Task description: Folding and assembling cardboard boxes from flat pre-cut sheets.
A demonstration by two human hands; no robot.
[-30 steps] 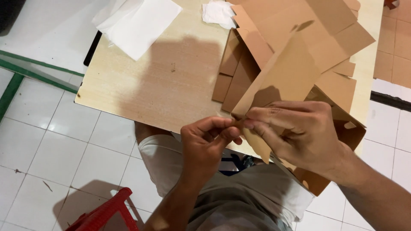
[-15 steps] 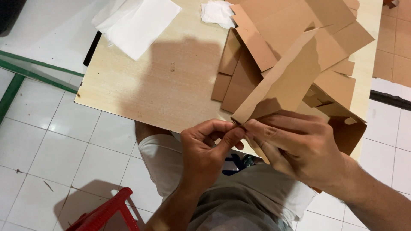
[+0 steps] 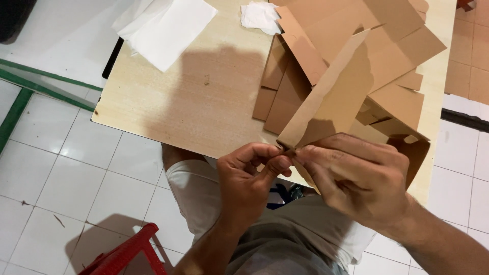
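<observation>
Brown cardboard, a flat box blank (image 3: 336,97) partly folded, was pinched at its near corner by both hands just off the near edge of the wooden table (image 3: 204,102). Nearest the camera sat the person's lap in pale shorts (image 3: 290,239), with a red plastic stool (image 3: 122,254) on the white tiled floor (image 3: 61,188) to the left of the knees. Above the lap, the left hand (image 3: 249,178) had its fingers curled closed, thumb and forefinger pressed together on the corner of the blank. The right hand (image 3: 356,178) met it from the other side, its fingers also closed on that same corner, so the fingertips of both hands touched or nearly touched around the cardboard. From that grip the blank rose away from the person, tilted up and leaning over the table, one long panel standing on edge.

Beyond the hands, more flat cardboard pieces (image 3: 285,86) lay in a loose, overlapping heap on the right half of the table, some darker in shadow, some with cut tabs and slots. The left half of the tabletop was bare light wood with the shadow of the person falling on it. Farther off, near the far edge, a crumpled white tissue (image 3: 260,15) lay just beside the heap, and white paper sheets (image 3: 168,25) hung over the far left corner. A green metal frame (image 3: 30,84) crossed the floor at the left.
</observation>
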